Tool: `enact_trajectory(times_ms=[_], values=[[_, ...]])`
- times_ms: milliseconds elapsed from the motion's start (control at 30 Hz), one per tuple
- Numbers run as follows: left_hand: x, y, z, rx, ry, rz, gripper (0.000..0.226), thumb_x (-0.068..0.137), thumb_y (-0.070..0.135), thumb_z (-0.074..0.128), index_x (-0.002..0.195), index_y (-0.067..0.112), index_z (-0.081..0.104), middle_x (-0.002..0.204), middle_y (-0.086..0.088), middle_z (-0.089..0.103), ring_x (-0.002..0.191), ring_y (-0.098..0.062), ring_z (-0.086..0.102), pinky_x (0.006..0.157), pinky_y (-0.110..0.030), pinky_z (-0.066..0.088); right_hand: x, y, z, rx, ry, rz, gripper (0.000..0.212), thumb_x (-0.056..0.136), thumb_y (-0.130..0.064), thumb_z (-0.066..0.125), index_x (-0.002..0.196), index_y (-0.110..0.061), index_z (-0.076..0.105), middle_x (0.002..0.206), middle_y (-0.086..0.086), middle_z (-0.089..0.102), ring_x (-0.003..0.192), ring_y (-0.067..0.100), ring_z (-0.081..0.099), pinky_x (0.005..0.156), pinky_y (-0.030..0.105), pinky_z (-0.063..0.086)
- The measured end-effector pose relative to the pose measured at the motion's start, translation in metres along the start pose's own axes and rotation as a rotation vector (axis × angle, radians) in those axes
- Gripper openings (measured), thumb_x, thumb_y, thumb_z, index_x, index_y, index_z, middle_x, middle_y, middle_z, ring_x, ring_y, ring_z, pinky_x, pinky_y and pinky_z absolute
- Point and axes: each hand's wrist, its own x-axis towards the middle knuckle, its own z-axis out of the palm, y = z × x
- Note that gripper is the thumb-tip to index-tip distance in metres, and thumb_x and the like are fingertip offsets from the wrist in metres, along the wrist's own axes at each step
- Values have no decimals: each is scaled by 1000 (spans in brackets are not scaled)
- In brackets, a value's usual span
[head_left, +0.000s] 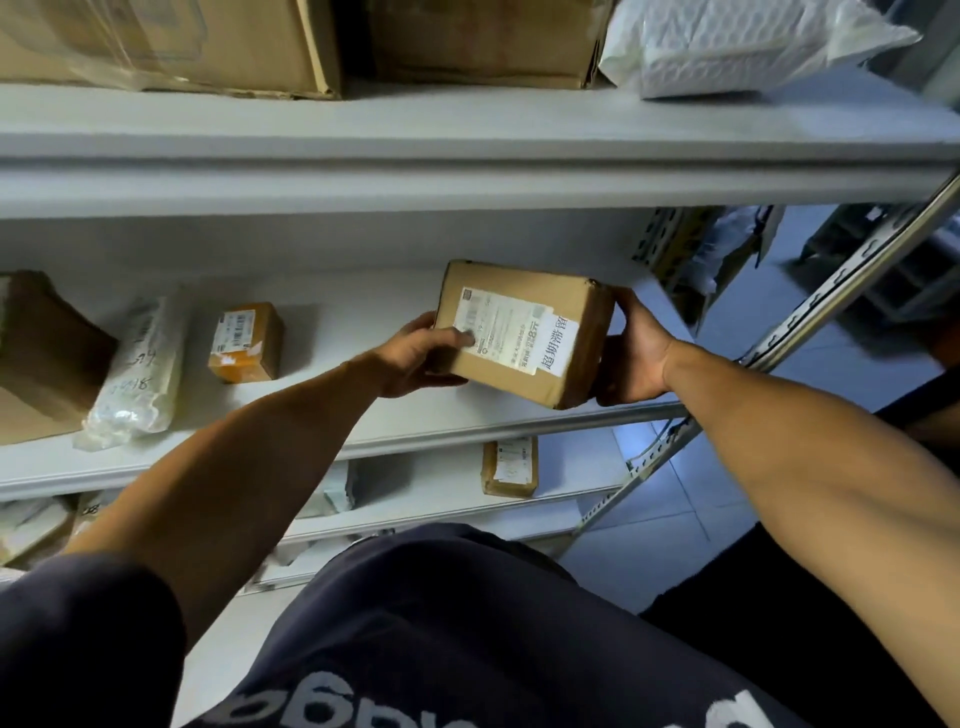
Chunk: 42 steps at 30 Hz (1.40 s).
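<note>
Labelled brown cardboard box (524, 332), tilted, just above the shelf edge

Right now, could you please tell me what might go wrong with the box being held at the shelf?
The cardboard box is tilted, held by the left hand and right hand at its ends; it might slip. It hangs near the shelf front edge and open right end, so set down there it could tip off.

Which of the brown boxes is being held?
The labelled box at right, gripped by the left hand and right hand; the others sit on shelves.
</note>
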Motion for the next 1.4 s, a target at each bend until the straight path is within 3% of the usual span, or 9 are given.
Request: enact_trajectory(times_ms=[133, 233, 433, 567, 733, 967, 1167, 1267, 1400], values=[[-16, -9, -12, -79, 84, -35, 65, 81, 10, 79, 138, 15, 47, 135, -16, 58, 120, -35, 63, 94, -57, 57, -3, -10, 21, -128, 79, -8, 77, 59, -93, 56, 72, -17, 57, 73, 10, 55, 60, 24, 49, 60, 30, 36], [-24, -10, -16, -103, 121, -22, 65, 83, 11, 78, 139, 15, 45, 132, -14, 57, 120, -33, 61, 93, -54, 58, 1, -15, 36, -219, 170, -74, 76, 62, -92, 57, 77, -18, 63, 78, 12, 63, 71, 28, 59, 76, 36, 47], [-30, -1, -37, -3, 145, -34, 36, 90, 27, 73, 120, 14, 58, 112, -14, 64, 105, -28, 62, 76, -36, 59, 0, -24, 62, -230, 172, -245, 59, 75, -67, 72, 104, -16, 65, 100, 11, 68, 94, 31, 68, 83, 47, 57], [-29, 2, -50, 38, 165, -61, 32, 92, 36, 69, 117, 16, 63, 108, -11, 60, 102, -26, 60, 77, -33, 56, -3, -21, 80, -244, 76, -132, 102, 46, -68, 89, 130, -16, 62, 126, 21, 67, 114, 42, 65, 85, 60, 56], [-23, 3, -63, 117, 154, -96, 42, 86, 43, 74, 116, 15, 65, 107, -10, 62, 99, -25, 59, 80, -31, 52, -9, -11, 100, -309, 25, -45, 113, 23, -64, 95, 119, -14, 66, 107, 21, 74, 107, 40, 67, 84, 55, 57], [-6, 31, -56, 93, 122, -39, 27, 83, 31, 80, 104, 18, 68, 91, 0, 71, 88, -20, 61, 78, -28, 46, -25, 19, 111, -99, 88, -85, 50, 76, -49, 64, 109, -12, 67, 109, 17, 70, 109, 33, 61, 111, 54, 41], [3, 42, -31, 133, -97, -77, 40, 90, 43, 70, 120, 17, 65, 107, -7, 70, 104, -30, 67, 77, -38, 57, -34, 59, 121, 247, 133, -185, 47, 92, -51, 52, 99, -16, 82, 116, 12, 73, 106, 29, 67, 108, 48, 43], [4, 37, -20, 187, -234, -199, 43, 91, 48, 65, 118, 16, 62, 96, -10, 66, 87, -29, 68, 75, -36, 57, -42, 87, 130, 399, 134, -236, 53, 88, -47, 59, 126, -12, 70, 133, 13, 65, 116, 32, 64, 102, 46, 49], [6, 25, -4, 289, -373, -247, 57, 82, 55, 69, 121, 14, 65, 116, -20, 58, 110, -42, 62, 105, -50, 48, -55, 135, 131, 470, 152, -328, 91, 77, -43, 82, 152, -11, 42, 151, 17, 49, 136, 38, 51, 107, 54, 46]])
